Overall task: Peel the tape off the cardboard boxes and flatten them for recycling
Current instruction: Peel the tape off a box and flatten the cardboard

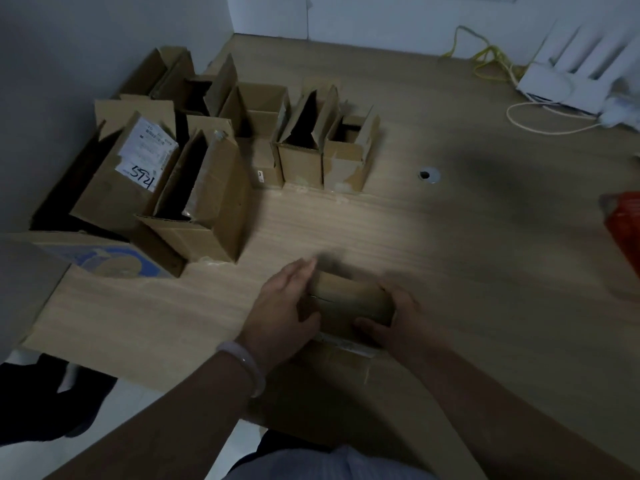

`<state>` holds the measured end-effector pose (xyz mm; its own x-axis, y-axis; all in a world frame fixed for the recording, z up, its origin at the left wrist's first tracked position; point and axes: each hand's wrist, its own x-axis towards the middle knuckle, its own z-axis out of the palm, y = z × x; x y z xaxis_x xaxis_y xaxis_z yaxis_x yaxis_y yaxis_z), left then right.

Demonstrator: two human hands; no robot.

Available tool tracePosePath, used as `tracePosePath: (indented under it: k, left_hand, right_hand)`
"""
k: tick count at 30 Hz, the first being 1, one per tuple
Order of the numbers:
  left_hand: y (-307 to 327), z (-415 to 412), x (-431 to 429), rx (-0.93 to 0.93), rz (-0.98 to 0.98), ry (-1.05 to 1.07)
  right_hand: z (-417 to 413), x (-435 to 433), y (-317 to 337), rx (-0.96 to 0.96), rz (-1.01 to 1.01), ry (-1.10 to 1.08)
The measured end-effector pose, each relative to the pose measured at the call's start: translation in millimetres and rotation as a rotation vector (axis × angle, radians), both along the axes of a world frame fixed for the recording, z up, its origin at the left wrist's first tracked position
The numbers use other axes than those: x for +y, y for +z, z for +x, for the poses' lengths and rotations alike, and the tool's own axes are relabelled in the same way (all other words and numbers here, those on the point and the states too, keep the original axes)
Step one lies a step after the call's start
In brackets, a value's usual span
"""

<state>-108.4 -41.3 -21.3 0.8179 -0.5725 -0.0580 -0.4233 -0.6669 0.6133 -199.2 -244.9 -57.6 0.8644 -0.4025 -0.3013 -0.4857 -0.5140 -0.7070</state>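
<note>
A small brown cardboard box stands on the wooden table near its front edge, between my two hands. My left hand lies flat against the box's left side, fingers straight and pointing away from me. My right hand grips the box's right side, its thumb curled across the near face. A strip of clear tape shows along the box's bottom edge. Below it lies a flat piece of cardboard.
Several opened cardboard boxes stand in a cluster at the table's left and back left, one with a white label. A white router with cables sits at the back right. A red package lies at the right edge. A cable hole is mid-table.
</note>
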Motion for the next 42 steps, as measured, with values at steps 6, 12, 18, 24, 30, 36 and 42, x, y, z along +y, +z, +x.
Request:
tracePosePath:
  k: [6, 12, 18, 24, 30, 36, 42]
  left_hand:
    - [-6, 15, -36, -0.189, 0.370, -0.316]
    - [-15, 12, -40, -0.274, 0.367, -0.282]
    - [-13, 7, -39, -0.281, 0.333, -0.288]
    - [-15, 9, -41, -0.283, 0.398, -0.271]
    - [-12, 8, -41, -0.231, 0.349, -0.264]
    - [-10, 9, -37, -0.209, 0.312, -0.281]
    - [-7, 12, -38, -0.215, 0.310, -0.339]
  right_hand:
    - [10, -21, -4, -0.016, 0.111, 0.023]
    - [20, -33, -3, 0.004, 0.261, -0.129]
    - [34, -36, 12, 0.101, 0.371, -0.198]
    - [37, -40, 27, 0.134, 0.385, -0.184]
    - [40, -39, 32, 0.225, 0.498, -0.334]
    - [43, -42, 38, 0.261, 0.556, -0.324]
    - [43, -43, 38, 0.371, 0.542, -0.277]
